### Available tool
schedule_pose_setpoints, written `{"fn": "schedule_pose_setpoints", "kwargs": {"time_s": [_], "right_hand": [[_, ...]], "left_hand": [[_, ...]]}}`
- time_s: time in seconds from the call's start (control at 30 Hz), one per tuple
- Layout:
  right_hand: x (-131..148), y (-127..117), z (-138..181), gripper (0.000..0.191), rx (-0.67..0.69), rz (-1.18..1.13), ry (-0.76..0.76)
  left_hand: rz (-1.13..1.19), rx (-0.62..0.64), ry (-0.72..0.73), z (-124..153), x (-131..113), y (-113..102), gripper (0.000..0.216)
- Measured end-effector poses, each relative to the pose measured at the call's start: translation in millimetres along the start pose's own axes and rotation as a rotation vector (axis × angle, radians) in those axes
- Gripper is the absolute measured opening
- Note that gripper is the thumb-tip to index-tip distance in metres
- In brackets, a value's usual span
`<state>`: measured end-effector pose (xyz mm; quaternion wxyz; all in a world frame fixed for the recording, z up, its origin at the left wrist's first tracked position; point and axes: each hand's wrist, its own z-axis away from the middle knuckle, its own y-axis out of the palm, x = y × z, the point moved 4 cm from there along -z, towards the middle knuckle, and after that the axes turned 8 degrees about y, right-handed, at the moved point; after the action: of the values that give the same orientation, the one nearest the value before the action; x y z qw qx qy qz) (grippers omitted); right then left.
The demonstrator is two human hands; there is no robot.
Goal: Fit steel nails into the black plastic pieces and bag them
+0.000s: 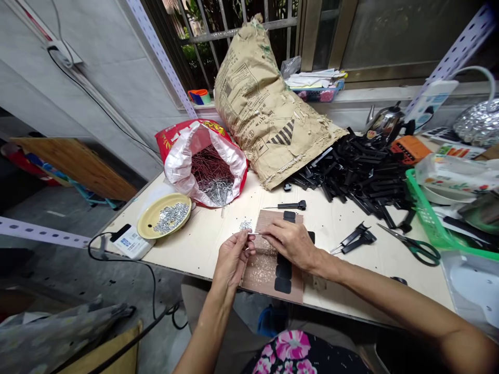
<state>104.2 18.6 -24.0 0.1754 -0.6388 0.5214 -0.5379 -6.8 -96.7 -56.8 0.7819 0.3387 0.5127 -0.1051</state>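
Pinched between the fingertips of my left hand (235, 255) is one end of a thin metal rod (254, 234). My right hand (292, 244) has its fingers closed around the rod's other end, over a brown board (257, 280) with black rounded pads (283, 285) and pale specks. Just beyond my left fingertips lies a small pile of shiny metal bits (245, 225). A black plastic piece with a thin metal shaft (290, 205) rests past the board. To the right are black pieces with metal prongs (356, 239) and green-handled scissors (423, 254).
A yellow dish (146, 215) of small metal parts stands left, beside a white box (132, 244). Behind are a red bag (166, 137) of thin rods and a large paper sack (253, 104). Black plastic parts (362, 166) heap near a green basket (432, 223).
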Motion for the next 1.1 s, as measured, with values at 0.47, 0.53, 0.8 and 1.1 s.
{"fn": "schedule_pose_setpoints", "kwargs": {"time_s": [0.47,0.53,0.8,1.1], "right_hand": [[12,-16,13,0.021,-0.106,0.298,-0.013],[12,-14,14,0.019,-0.111,0.315,-0.006],[11,0,19,0.021,-0.115,0.36,0.038],[3,1,21,0.019,0.0,0.19,0.17]], "left_hand": [[-0.261,-0.035,0.196,10,4,6,0.029],[-0.359,-0.034,0.238,11,4,5,0.027],[-0.394,-0.026,0.22,10,8,4,0.029],[-0.53,0.029,0.255,10,4,8,0.029]]}}
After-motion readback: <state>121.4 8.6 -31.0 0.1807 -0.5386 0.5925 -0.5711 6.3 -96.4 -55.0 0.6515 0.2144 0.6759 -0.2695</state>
